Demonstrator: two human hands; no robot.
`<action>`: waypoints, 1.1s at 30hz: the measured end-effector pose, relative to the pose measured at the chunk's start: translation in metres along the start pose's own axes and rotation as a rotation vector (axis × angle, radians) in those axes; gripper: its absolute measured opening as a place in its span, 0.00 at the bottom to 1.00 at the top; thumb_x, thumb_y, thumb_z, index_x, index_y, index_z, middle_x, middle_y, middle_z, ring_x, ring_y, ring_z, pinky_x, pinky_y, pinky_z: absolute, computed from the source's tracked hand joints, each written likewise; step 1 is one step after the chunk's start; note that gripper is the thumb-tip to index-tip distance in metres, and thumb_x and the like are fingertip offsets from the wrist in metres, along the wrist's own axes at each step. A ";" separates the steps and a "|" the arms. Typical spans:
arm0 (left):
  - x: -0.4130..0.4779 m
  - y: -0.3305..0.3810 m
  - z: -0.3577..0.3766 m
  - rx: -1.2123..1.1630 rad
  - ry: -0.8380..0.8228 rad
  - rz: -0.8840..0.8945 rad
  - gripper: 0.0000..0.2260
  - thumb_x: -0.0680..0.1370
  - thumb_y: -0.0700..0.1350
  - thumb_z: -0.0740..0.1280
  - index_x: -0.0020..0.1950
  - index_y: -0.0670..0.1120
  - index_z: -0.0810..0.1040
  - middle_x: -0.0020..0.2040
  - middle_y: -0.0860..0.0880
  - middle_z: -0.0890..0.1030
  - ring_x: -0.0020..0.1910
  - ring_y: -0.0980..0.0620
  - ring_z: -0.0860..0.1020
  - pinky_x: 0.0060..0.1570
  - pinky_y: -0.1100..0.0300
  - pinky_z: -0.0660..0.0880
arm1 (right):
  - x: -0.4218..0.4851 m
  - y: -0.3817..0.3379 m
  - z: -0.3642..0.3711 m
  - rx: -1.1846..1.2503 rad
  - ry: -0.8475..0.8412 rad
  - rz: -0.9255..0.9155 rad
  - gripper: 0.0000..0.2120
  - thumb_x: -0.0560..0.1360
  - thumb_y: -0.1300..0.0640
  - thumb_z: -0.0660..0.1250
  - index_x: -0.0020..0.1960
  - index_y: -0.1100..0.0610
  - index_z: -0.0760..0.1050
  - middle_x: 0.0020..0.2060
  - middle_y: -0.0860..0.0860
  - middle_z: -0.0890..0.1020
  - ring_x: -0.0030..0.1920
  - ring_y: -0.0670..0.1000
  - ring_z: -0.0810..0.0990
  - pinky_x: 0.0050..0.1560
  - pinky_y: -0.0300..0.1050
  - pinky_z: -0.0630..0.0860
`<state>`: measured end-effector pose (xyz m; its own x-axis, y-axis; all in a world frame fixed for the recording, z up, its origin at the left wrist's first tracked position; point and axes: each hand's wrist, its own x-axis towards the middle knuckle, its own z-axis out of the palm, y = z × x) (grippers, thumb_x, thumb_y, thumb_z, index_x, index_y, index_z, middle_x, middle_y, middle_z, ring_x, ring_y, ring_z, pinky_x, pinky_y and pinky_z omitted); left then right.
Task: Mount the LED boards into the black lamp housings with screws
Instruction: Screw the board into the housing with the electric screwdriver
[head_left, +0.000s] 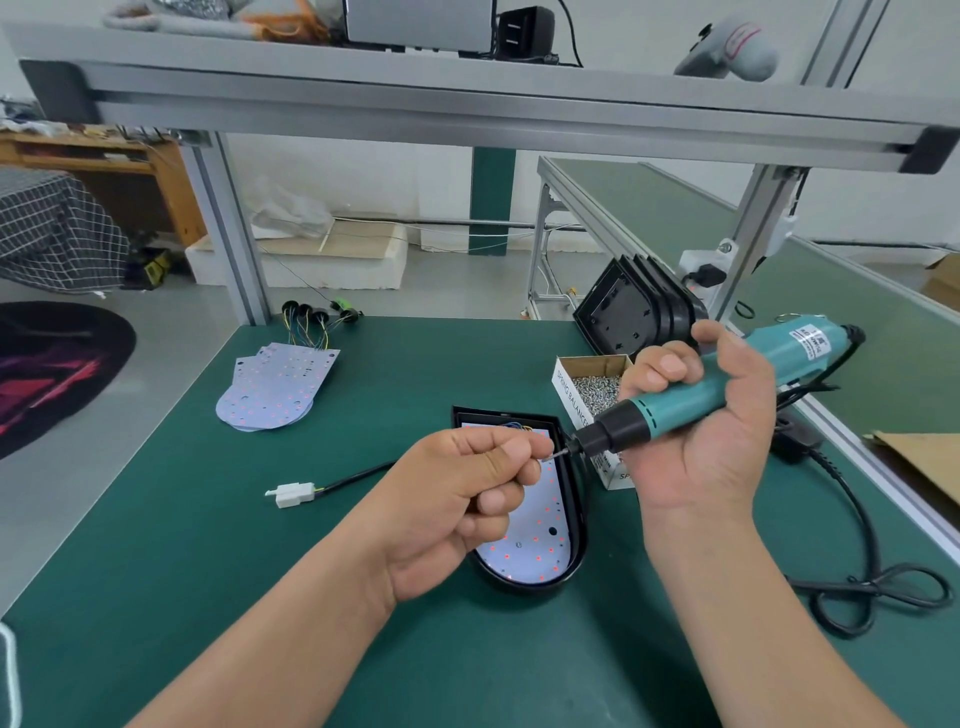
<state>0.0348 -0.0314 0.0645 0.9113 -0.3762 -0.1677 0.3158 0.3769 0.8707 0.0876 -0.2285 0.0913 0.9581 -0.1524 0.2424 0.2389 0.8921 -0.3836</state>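
At the far left of the bench (260, 597) lies a stack of spare LED boards (275, 387), its wires trailing back. Nearer, a white connector (293, 493) rests on the mat, its cable running toward the black lamp housing (577, 525) at mid-bench. An LED board (530, 556) already sits inside that housing.

Above it the left hand (457, 509) has thumb and forefinger clamped on a small screw (555, 455), the other fingers (493, 501) curled in. It offers the screw to the bit of the teal electric screwdriver (691, 400). The right hand (711, 431) is wrapped round the driver's barrel, tip pointing left.

The step looks to be seating the screw on the bit. Keep the screw in line with the bit and let its head settle fully onto the tip before letting go. Stay off the trigger until the point stands in a board hole. A tilted screw would likely drop into the housing.

Behind the right hand, the screw box (597, 387) and a row of empty housings (639, 312) stand toward the right edge.
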 end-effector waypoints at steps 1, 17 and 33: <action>0.001 0.000 -0.001 0.004 0.008 -0.003 0.07 0.79 0.41 0.71 0.51 0.42 0.89 0.42 0.46 0.81 0.29 0.58 0.68 0.23 0.69 0.61 | 0.000 0.000 0.000 0.001 -0.001 -0.004 0.05 0.82 0.58 0.63 0.49 0.56 0.76 0.34 0.49 0.70 0.35 0.48 0.73 0.38 0.41 0.74; 0.001 -0.004 -0.003 0.109 0.055 0.018 0.10 0.83 0.33 0.66 0.56 0.40 0.86 0.49 0.40 0.86 0.28 0.56 0.66 0.24 0.67 0.62 | 0.000 0.002 -0.001 -0.085 -0.035 -0.017 0.03 0.81 0.57 0.64 0.50 0.55 0.75 0.33 0.48 0.69 0.34 0.48 0.73 0.36 0.40 0.73; 0.001 -0.007 -0.003 0.298 0.063 0.097 0.10 0.78 0.38 0.71 0.59 0.43 0.84 0.49 0.42 0.87 0.27 0.55 0.66 0.26 0.66 0.62 | 0.001 0.002 -0.003 -0.110 -0.008 -0.011 0.03 0.81 0.57 0.64 0.49 0.55 0.75 0.33 0.48 0.69 0.33 0.47 0.72 0.35 0.40 0.73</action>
<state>0.0346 -0.0317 0.0571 0.9508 -0.2940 -0.0978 0.1443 0.1407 0.9795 0.0898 -0.2279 0.0883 0.9542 -0.1581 0.2539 0.2656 0.8384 -0.4759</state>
